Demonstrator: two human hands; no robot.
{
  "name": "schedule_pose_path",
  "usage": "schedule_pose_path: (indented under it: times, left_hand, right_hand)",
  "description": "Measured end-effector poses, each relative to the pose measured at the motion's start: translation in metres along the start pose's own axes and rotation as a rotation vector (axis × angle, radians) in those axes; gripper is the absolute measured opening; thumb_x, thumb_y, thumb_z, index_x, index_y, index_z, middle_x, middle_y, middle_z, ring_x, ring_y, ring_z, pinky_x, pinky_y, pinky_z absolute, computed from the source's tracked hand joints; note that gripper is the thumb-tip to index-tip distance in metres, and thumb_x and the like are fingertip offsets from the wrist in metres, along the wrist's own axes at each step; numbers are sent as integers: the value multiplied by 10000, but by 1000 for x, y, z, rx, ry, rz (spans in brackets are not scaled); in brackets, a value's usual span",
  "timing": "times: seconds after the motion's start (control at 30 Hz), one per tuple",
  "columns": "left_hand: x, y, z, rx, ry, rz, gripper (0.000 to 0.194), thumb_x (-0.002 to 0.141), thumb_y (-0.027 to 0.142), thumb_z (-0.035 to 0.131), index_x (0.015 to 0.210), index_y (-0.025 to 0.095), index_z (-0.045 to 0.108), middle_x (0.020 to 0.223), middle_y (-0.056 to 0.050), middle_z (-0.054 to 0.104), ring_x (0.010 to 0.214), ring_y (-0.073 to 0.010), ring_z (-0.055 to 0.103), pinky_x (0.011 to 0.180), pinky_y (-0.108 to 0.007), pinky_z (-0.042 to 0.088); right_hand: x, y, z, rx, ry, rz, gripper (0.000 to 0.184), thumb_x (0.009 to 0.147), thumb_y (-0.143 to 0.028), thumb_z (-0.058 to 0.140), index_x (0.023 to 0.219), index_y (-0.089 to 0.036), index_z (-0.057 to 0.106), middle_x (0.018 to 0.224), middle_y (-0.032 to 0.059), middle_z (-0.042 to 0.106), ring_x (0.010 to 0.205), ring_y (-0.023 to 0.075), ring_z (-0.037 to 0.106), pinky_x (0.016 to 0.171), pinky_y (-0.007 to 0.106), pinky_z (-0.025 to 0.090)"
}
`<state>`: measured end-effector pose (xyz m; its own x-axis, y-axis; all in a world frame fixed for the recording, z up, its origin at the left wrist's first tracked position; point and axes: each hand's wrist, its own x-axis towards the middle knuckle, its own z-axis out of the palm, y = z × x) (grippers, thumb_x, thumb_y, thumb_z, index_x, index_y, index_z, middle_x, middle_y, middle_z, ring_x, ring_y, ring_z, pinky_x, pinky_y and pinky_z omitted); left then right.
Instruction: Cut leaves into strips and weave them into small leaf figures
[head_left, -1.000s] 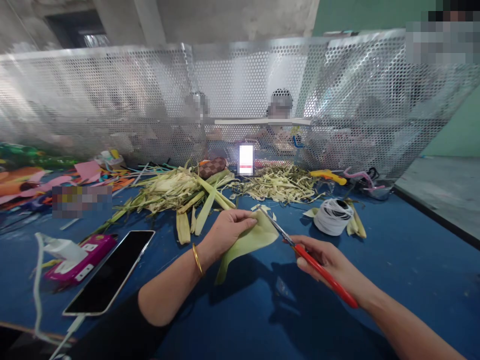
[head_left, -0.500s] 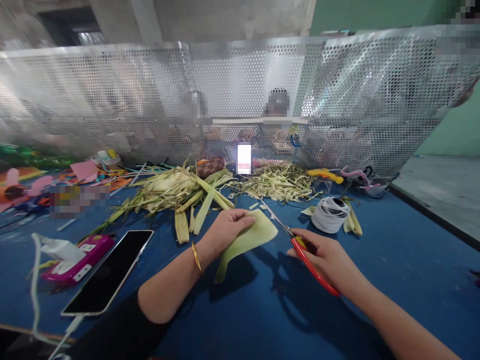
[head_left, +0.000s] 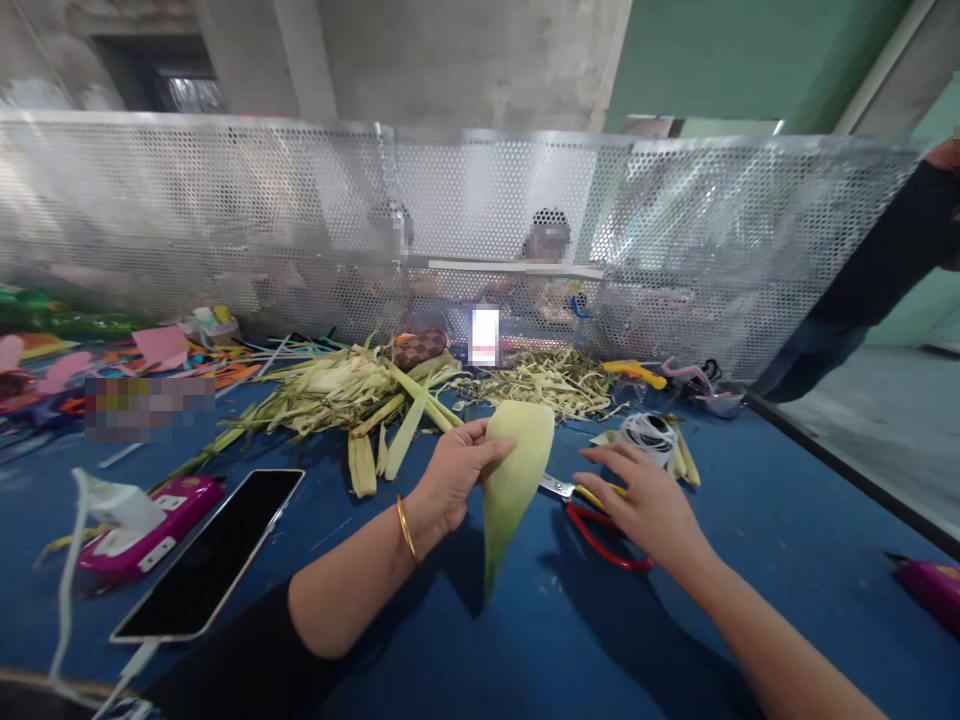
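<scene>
My left hand (head_left: 461, 470), with a gold bangle at the wrist, pinches a pale green corn husk (head_left: 521, 470) near its upper left edge. The husk hangs above the table, broad and rounded at the top, narrowing to a darker green tip. My right hand (head_left: 645, 505) has its fingers stretched out over the scissors (head_left: 600, 545), close to their red and yellow handles. The scissor blades point left, partly behind the husk. Just beyond my right hand is a spool of white string (head_left: 649, 437), partly covered by the fingers.
Heaps of husk (head_left: 330, 390) and shredded husk strips (head_left: 551, 385) lie along a perforated metal screen (head_left: 300, 220). A charging phone (head_left: 214, 555) and a purple power strip (head_left: 150, 530) are at left. A yellow-handled tool (head_left: 634, 373) lies at back right. A person (head_left: 847, 270) stands at right.
My left hand has turned the husk from lying sideways to hanging upright. My right hand has loosened from the scissors, which are now lower and flatter. A person has come into view at right.
</scene>
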<state>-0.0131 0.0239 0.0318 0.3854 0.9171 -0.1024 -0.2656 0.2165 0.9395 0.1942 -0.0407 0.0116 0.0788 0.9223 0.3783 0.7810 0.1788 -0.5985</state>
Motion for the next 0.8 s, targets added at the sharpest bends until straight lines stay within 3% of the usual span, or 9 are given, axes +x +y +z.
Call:
schedule_pose_path:
  times: [0.03, 0.1, 0.13, 0.2, 0.27, 0.37, 0.63, 0.8]
  left_hand:
    - [0, -1, 4, 10, 6, 13, 282, 595, 234, 771, 860, 158, 706, 772, -23, 709, 609, -112, 604, 589, -221, 476]
    - [-1, -4, 13, 12, 6, 40, 261, 597, 234, 760, 840, 152, 708, 762, -25, 705, 612, -117, 600, 597, -229, 476]
    - [-1, -6, 16, 6, -2, 50, 269, 596, 233, 757, 847, 151, 709, 769, -29, 706, 624, -123, 604, 606, -236, 479]
    - [0, -7, 20, -9, -19, 54, 284, 595, 250, 760, 855, 146, 709, 785, -39, 707, 643, -133, 612, 616, -245, 481]
    - [4, -6, 21, -31, -43, 27, 307, 606, 311, 762, 855, 139, 707, 794, -53, 703, 649, -141, 615, 612, -251, 477]
    - [11, 1, 21, -22, -100, -31, 362, 619, 409, 757, 848, 134, 699, 763, -58, 684, 625, -143, 604, 590, -256, 462]
    - [24, 2, 24, 262, -97, 5, 187, 631, 305, 718, 686, 135, 663, 600, 17, 573, 539, -87, 478, 528, -218, 357]
    - [27, -3, 19, 335, -100, 34, 148, 623, 273, 693, 675, 137, 664, 616, 15, 576, 571, -97, 498, 561, -224, 376]
  right_hand:
    - [5, -9, 0, 207, -2, 73, 370, 783, -470, 585, 1024, -199, 658, 1030, 105, 675, 985, 263, 608, 876, 407, 462]
    - [15, -26, 2, 678, -125, 236, 440, 764, -527, 595, 1048, -192, 633, 935, 78, 690, 862, 217, 637, 797, 376, 501]
    - [20, -33, 4, 838, -156, 303, 438, 729, -534, 635, 993, -184, 639, 862, 58, 686, 769, 188, 632, 726, 344, 511]
    - [28, -44, 9, 991, -78, 392, 385, 617, -459, 757, 844, -172, 638, 718, 6, 646, 608, 129, 575, 563, 258, 473]
    - [33, -48, 13, 1020, 20, 414, 357, 542, -383, 811, 746, -163, 618, 629, -24, 605, 524, 95, 514, 473, 215, 402]
    - [33, -48, 16, 996, -19, 386, 331, 550, -371, 803, 719, -155, 617, 586, -28, 586, 493, 89, 484, 454, 213, 367]
    - [24, -40, 18, 752, -65, 351, 375, 596, -504, 749, 670, -172, 591, 533, -44, 522, 457, 89, 438, 415, 217, 346]
    - [25, -38, 22, 775, 25, 399, 438, 557, -540, 767, 747, -186, 593, 605, -29, 555, 459, 98, 470, 409, 234, 401]
